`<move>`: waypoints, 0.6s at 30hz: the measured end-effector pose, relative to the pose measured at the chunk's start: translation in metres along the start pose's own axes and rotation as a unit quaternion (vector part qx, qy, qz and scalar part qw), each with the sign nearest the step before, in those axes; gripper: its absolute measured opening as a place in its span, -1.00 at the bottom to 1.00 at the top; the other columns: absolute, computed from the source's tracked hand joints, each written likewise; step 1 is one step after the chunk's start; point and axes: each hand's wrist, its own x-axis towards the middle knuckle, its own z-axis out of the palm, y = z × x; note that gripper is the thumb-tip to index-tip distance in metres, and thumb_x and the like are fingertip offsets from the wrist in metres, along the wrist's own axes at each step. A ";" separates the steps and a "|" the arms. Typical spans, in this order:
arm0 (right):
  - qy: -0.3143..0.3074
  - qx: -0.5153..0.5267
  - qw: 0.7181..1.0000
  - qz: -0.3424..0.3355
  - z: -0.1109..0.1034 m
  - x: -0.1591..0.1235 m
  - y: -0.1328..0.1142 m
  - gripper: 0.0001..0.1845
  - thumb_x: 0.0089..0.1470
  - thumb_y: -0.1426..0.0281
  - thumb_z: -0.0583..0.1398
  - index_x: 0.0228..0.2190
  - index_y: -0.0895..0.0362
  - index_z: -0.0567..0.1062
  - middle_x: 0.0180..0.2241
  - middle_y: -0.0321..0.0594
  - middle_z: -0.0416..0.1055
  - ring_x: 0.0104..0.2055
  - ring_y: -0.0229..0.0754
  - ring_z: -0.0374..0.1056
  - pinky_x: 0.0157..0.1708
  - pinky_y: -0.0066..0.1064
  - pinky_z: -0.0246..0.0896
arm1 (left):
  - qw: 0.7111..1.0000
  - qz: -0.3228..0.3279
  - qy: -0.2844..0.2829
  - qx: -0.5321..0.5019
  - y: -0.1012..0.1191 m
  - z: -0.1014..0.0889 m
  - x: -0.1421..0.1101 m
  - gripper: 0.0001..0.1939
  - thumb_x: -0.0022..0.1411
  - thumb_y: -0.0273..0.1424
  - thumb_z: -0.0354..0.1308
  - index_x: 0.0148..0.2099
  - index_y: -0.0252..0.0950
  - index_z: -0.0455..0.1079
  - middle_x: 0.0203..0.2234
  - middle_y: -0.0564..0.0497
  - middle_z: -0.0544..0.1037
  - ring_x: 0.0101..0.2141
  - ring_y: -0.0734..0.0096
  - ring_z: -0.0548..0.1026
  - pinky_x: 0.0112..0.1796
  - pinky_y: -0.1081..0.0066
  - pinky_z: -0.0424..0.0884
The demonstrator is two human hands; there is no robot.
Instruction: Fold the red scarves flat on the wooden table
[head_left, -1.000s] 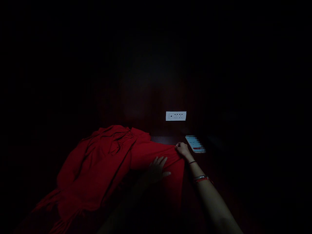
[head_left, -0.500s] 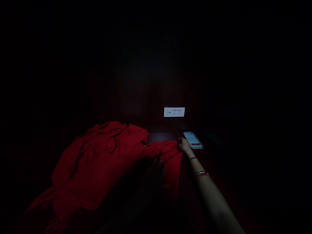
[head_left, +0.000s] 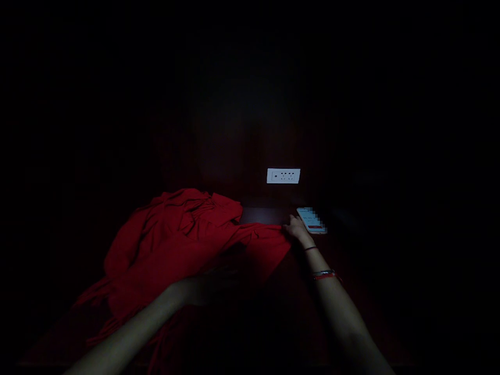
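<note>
A large red cloth [head_left: 167, 260] lies crumpled across the dark surface, bunched at the back left with thin strands trailing at its lower left. Its right end stretches toward my right hand [head_left: 297, 230], whose fingers are closed on the upper edge there, just left of a phone [head_left: 311, 221]. My left hand [head_left: 199, 289] reaches over the front part of the cloth. Its fingers lie in deep shadow but look stretched out. Whether they touch the fabric is too dark to see.
A white wall socket plate [head_left: 283, 176] is fixed on the dark wall behind. The phone lies face up with its screen lit. A greyish patch of the surface [head_left: 261, 214] shows between the cloth and the wall. Everything farther out is in darkness.
My left hand and forearm have come into the light and moved left over the cloth. The cloth's hanging right part has shifted, while my right hand stays near the same corner.
</note>
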 end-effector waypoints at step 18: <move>-0.141 0.339 0.917 -0.154 -0.033 -0.072 -0.077 -0.78 -0.04 0.34 0.08 -0.33 0.18 0.40 -0.36 -0.15 0.39 -0.32 -0.20 0.32 -0.33 -0.38 0.21 | 0.864 -0.417 0.270 -0.086 -0.045 -0.098 -0.007 -0.72 0.09 -0.44 -0.18 -0.22 -0.36 0.31 -0.33 -0.09 0.46 -0.27 0.33 0.41 -0.25 0.39 0.30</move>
